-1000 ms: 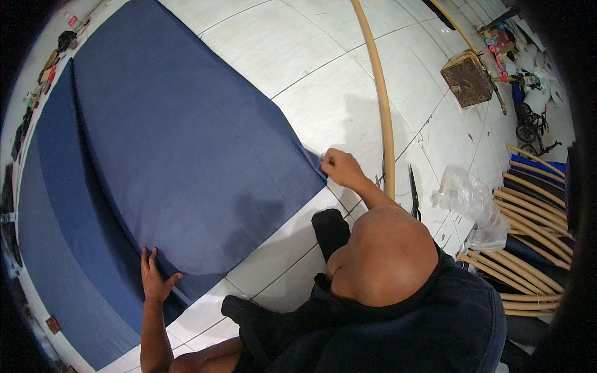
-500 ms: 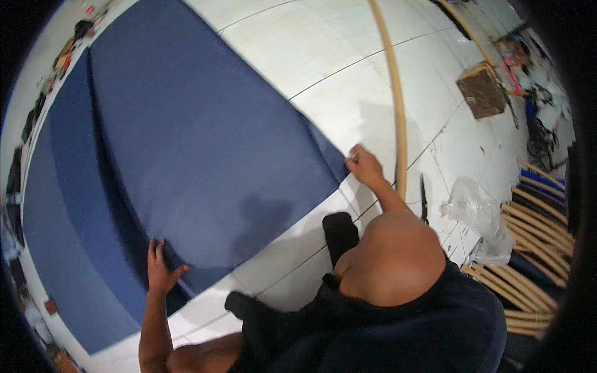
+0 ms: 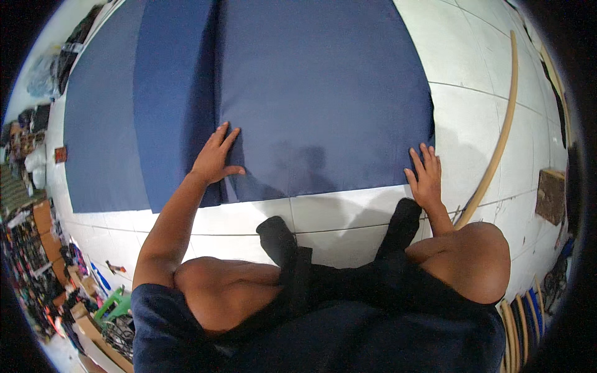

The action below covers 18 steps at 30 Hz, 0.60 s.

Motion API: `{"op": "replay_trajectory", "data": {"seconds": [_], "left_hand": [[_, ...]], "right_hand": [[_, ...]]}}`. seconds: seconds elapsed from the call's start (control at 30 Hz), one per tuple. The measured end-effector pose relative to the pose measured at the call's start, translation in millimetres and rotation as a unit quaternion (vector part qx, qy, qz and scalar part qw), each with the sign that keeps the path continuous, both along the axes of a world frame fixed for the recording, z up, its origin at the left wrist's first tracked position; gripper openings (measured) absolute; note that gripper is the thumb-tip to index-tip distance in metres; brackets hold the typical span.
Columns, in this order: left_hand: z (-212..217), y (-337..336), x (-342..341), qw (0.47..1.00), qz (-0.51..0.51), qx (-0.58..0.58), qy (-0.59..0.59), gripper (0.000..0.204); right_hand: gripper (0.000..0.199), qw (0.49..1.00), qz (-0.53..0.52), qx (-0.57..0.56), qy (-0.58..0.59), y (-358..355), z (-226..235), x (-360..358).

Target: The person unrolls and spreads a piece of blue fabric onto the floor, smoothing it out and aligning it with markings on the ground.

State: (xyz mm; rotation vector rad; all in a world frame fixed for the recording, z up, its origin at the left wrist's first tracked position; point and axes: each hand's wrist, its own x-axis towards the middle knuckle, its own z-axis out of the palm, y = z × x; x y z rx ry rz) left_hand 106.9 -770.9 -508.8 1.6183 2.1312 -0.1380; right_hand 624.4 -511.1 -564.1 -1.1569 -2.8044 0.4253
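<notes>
A large piece of blue fabric (image 3: 323, 81) lies spread on the floor in front of me, folded over so that several layers show, with a raised fold running away from me on its left part. My left hand (image 3: 217, 158) is open beside that fold, fingers outstretched and thumb apart, resting on the cloth close to its near edge. At the near right corner, my right hand (image 3: 426, 179) is also open, its fingers spread on the fabric's border. Neither hand grips anything. My feet in black socks stand just short of the near edge.
White floor tiles (image 3: 485, 137) surround the cloth. A long pale wooden strip (image 3: 505, 127) lies to the right, near a brown block (image 3: 551, 196). More wooden strips (image 3: 519, 329) are at the lower right. Clutter, including a green plastic object (image 3: 115, 304) and cardboard, fills the lower left.
My view has swung, so the cloth now lies straight ahead. The right hand has gone from pinching the fabric's corner to lying open on it. The left hand stays open by the fold.
</notes>
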Motion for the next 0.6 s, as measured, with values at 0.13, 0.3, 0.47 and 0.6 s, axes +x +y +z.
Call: {"op": "replay_trajectory", "data": {"seconds": [0.13,0.3,0.47,0.6], "left_hand": [[-7.9,-9.5,-5.0,0.999,-0.031,0.024,0.019,0.121],[-8.5,-5.8,3.2,0.998,-0.025,-0.015,0.055,0.119],[-4.1,-7.2,6.5,0.998,-0.022,-0.01,0.053,0.119],[-0.5,-5.9,8.7,0.998,-0.02,-0.02,0.052,0.119]], "right_hand": [[0.053,0.999,0.014,0.013,-0.04,-2.7,-0.2,-1.3],[0.054,0.996,0.019,0.038,-0.078,-1.9,-4.0,6.7],[0.054,0.996,0.017,0.032,-0.086,0.9,-2.4,5.7],[0.054,0.996,0.023,0.038,-0.078,4.9,-5.1,3.8]]}}
